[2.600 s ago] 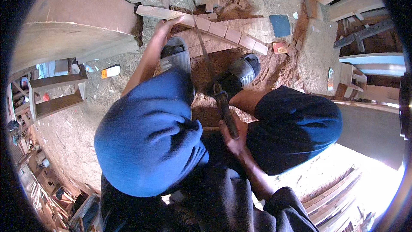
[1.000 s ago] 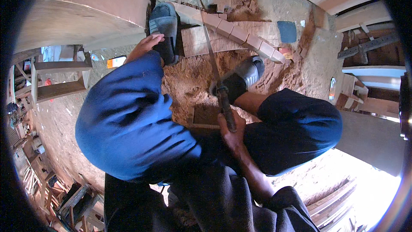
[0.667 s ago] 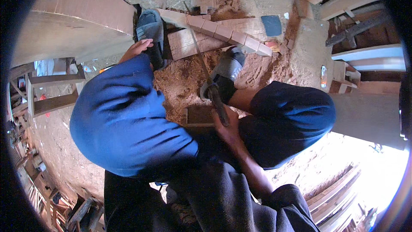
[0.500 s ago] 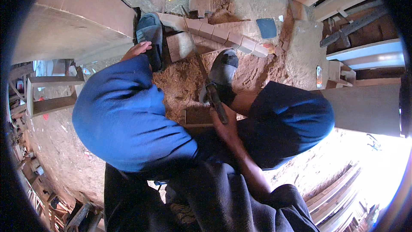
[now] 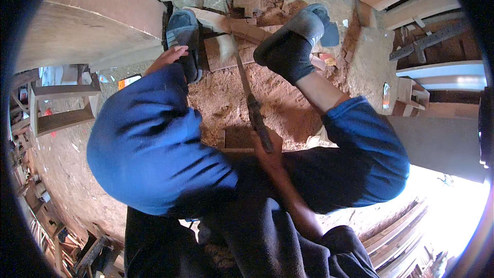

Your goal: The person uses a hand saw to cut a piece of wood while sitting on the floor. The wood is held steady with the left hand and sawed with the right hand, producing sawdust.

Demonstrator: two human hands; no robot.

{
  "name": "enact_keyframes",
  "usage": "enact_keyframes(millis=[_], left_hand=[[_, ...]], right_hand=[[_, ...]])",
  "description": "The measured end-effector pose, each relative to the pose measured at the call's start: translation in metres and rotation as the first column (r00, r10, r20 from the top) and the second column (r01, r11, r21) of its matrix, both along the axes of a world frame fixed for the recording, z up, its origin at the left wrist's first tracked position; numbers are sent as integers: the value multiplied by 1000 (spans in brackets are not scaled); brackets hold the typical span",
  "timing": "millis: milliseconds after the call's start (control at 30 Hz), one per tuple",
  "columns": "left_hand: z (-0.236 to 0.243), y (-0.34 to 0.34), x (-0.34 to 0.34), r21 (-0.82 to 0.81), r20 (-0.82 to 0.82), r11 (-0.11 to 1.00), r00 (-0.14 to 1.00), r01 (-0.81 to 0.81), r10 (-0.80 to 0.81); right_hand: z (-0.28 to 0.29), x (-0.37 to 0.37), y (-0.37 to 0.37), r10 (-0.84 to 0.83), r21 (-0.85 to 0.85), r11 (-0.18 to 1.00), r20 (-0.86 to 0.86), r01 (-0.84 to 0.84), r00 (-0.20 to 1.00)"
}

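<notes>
My right hand (image 5: 268,146) is closed round the dark handle of a hand saw (image 5: 242,72). Its long narrow blade, seen nearly edge-on, points away from me and crosses a pale wooden strip (image 5: 211,19). The strip lies slantwise on the ground, its near-left end by my left sandal (image 5: 183,28). My right foot, in a sandal (image 5: 301,25), is over the strip's right part and hides much of it. Beyond my left knee, my left hand (image 5: 174,55) has its fingers stretched out beside the left foot and holds nothing visible.
Sawdust (image 5: 283,108) covers the ground between my legs, with a wood offcut (image 5: 218,51) beneath the blade. A large wooden panel (image 5: 98,15) stands at left. A small wooden frame (image 5: 62,92) sits below it. Boards (image 5: 442,67) are stacked at right.
My right foot has lifted from the sawdust and swung forward and right onto or over the strip, my right knee shifting outward. The saw stays in my right hand.
</notes>
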State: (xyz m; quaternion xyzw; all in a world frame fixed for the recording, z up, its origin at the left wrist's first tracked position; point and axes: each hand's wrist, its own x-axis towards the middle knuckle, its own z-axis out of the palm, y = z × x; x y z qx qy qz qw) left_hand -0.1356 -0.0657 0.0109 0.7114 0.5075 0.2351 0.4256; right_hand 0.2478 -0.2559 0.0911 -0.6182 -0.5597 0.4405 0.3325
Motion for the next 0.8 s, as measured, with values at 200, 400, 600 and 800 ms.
enact_keyframes(millis=[200, 400, 600, 800], left_hand=[[-1, 9, 9, -67, 21, 998, 1000, -17, 18], [-10, 8, 11, -143, 52, 988, 996, -63, 71], [7, 3, 14, -233, 76, 963, 985, -136, 158], [18, -4, 18, -388, 119, 889, 944, -241, 308]], right_hand=[[-9, -19, 3, -36, 103, 994, 18, 34, 999], [-37, -37, 16, -80, -34, 996, -27, 79, 996], [-50, -48, 43, -28, -64, 997, 163, 39, 986], [-56, -53, 63, -38, 20, 999, 135, 36, 990]])
